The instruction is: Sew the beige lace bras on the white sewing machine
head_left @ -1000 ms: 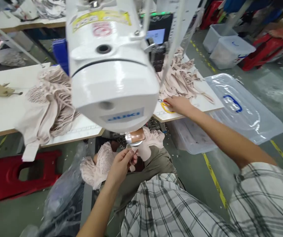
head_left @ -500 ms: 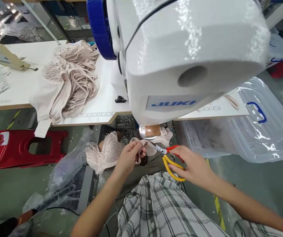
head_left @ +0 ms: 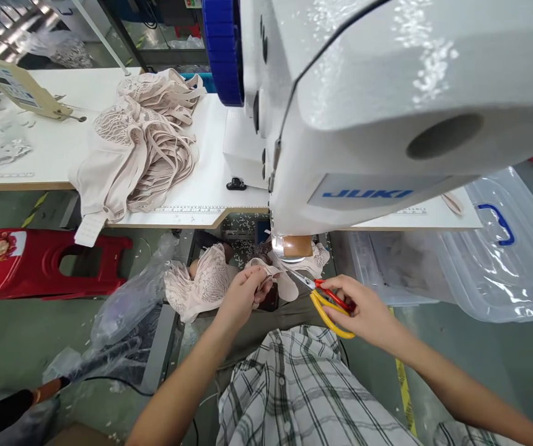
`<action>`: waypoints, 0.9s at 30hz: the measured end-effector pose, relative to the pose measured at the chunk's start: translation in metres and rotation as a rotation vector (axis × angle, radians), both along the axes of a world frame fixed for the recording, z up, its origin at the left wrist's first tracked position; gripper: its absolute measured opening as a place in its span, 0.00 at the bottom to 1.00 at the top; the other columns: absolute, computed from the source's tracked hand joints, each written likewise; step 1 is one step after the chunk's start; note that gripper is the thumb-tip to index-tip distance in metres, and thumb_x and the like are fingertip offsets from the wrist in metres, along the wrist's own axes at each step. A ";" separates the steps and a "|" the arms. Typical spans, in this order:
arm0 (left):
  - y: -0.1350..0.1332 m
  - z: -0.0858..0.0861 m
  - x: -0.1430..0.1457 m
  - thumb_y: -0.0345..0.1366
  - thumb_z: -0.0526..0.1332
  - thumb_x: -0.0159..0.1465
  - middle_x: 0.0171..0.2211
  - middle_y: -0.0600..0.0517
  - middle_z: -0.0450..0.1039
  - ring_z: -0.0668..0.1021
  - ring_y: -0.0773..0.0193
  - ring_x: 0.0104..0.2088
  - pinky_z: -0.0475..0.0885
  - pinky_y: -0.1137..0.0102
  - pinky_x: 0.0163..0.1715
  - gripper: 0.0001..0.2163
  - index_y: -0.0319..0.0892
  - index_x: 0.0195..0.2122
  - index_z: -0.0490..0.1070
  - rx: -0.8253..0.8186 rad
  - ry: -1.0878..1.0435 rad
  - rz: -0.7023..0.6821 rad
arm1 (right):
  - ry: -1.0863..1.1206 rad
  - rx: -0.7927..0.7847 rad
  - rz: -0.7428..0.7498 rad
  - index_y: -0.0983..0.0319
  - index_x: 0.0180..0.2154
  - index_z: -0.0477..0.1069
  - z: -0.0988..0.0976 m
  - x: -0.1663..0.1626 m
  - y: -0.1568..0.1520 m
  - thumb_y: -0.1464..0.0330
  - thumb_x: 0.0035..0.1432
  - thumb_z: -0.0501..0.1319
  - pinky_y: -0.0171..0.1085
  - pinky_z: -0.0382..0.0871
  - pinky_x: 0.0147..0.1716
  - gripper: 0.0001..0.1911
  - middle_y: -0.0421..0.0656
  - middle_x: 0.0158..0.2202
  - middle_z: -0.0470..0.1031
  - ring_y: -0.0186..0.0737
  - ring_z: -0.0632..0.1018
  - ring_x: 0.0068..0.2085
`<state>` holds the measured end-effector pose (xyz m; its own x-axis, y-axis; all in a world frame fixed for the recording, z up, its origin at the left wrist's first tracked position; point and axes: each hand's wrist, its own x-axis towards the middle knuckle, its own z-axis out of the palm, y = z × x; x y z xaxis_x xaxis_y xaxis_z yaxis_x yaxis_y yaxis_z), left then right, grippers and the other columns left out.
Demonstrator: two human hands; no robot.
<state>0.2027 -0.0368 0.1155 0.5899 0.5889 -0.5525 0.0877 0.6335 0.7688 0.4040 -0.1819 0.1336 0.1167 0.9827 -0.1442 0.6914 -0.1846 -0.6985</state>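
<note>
My left hand (head_left: 244, 293) pinches the band of a beige lace bra (head_left: 209, 280) below the sewing machine head. One lace cup hangs to the left of that hand, and more lace shows behind, partly hidden by the machine. My right hand (head_left: 364, 310) grips a pair of scissors (head_left: 329, 305) with one red and one yellow handle. Their blades point up and left, toward the cloth by my left fingers; the tips lie close to it, and I cannot tell whether they touch. The white JUKI sewing machine (head_left: 369, 155) covers much of the upper view.
A heap of beige bras (head_left: 150, 148) lies on the white table (head_left: 229, 148), with a control panel (head_left: 20, 87) farther left. Below are a red stool (head_left: 38, 263) and plastic bags (head_left: 129, 310). Clear plastic boxes (head_left: 517, 266) stand on the right.
The camera view has shifted, so the machine appears farther right. The scissors' handles have come closer together, and the red one has dropped slightly. My left hand keeps its pinch.
</note>
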 end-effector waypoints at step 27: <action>-0.002 -0.005 -0.006 0.50 0.67 0.56 0.20 0.57 0.66 0.68 0.72 0.20 0.63 0.75 0.22 0.18 0.41 0.23 0.68 0.168 0.046 0.188 | 0.108 -0.068 -0.026 0.56 0.47 0.75 -0.009 -0.010 0.019 0.62 0.58 0.61 0.38 0.70 0.24 0.15 0.42 0.34 0.79 0.39 0.75 0.26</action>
